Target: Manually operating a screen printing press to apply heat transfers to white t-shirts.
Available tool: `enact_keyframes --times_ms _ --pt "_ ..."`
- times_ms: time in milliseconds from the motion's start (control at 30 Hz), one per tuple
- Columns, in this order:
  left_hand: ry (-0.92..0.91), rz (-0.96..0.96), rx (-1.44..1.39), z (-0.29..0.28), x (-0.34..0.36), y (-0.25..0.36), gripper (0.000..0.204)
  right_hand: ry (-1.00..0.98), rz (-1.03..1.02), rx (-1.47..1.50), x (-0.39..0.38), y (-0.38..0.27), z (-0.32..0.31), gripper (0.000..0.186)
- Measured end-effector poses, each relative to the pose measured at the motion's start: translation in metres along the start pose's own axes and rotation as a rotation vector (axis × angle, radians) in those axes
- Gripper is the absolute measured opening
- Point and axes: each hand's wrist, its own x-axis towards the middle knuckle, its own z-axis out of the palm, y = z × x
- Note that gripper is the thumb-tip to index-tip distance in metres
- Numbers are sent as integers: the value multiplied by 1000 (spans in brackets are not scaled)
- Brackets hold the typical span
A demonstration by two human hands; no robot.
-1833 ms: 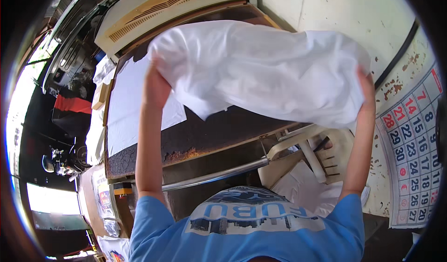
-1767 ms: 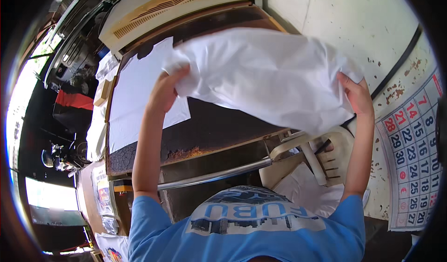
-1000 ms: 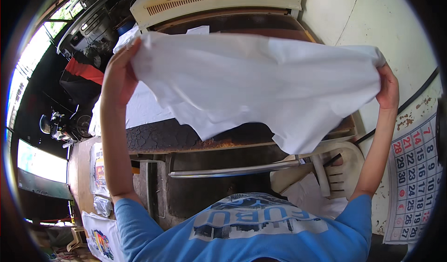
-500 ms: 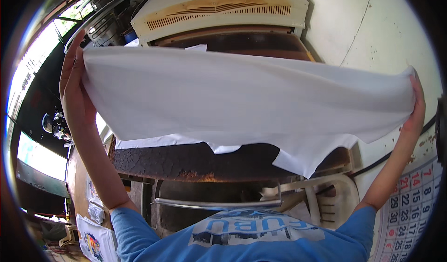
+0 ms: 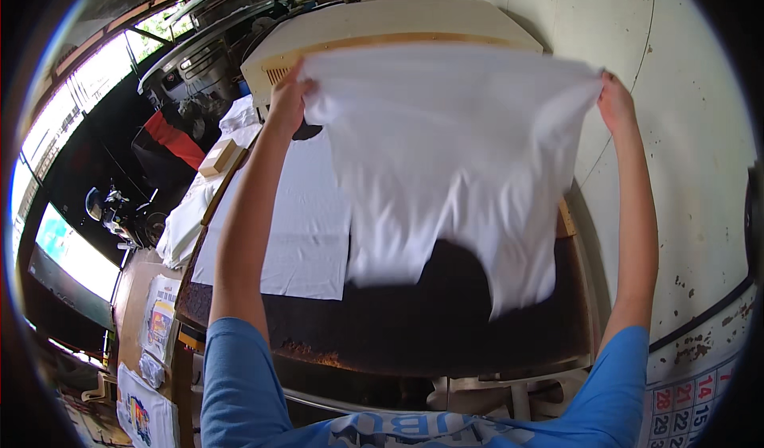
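A white shirt panel [image 5: 446,153] hangs stretched between my raised hands, slightly blurred by motion. Its lower edge has a curved cut-out and hangs over the dark, flat press bed [image 5: 382,333]. My left hand [image 5: 288,102] is closed on its upper left corner. At the upper right corner, the fingers of my right hand [image 5: 615,102] pinch the cloth. Another white shirt panel [image 5: 290,233] lies flat on the left part of the bed, partly behind my left forearm and the hanging cloth.
Behind the bed stands a cream machine hood [image 5: 414,17]. A pale wall [image 5: 684,153] runs along the right. At the left are a small tan box [image 5: 216,157], white cloths [image 5: 181,225] and printed shirt pieces [image 5: 147,408]. A metal bar [image 5: 334,404] crosses in front of me.
My hands have moved closer together, and the cloth has swung down into a hanging shape. More of the bed and the flat white panel has come into view. The head view has shifted.
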Motion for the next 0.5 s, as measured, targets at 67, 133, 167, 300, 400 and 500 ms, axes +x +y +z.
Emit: enact_keyframes --times_ms 67,133,167,300,400,500 --pt "16 371 -232 27 7 20 49 -2 -223 132 11 -17 1 25" --pt "-21 376 -215 34 2 31 50 2 -249 147 11 -18 -4 26" --pt "-60 377 -205 35 -1 32 52 59 -218 74 11 -15 -8 25" --pt "-13 76 -54 42 -10 -19 54 296 -111 -329 14 35 -46 23" --pt "-66 -34 8 38 -25 -96 58 382 -86 -537 6 113 -65 23" --pt "-29 -199 -8 29 -51 -169 58 401 28 -694 -13 177 -85 24"
